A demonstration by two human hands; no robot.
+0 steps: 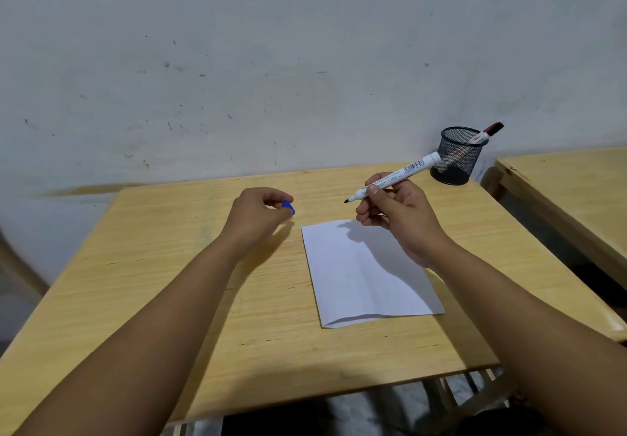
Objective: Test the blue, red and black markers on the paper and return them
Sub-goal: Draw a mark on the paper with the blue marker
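Right hand [397, 218] holds one uncapped marker [395, 178]; left hand [258, 213] holds one blue cap [288, 207].

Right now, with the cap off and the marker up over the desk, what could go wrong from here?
1. The uncapped marker is held in the right hand with its tip bare; it could smudge skin or the desk before reaching the paper.
2. The blue cap sits in a light fingertip grip of the left hand and might drop and roll off.
3. Nothing pins the paper, so a stroke could slide it.
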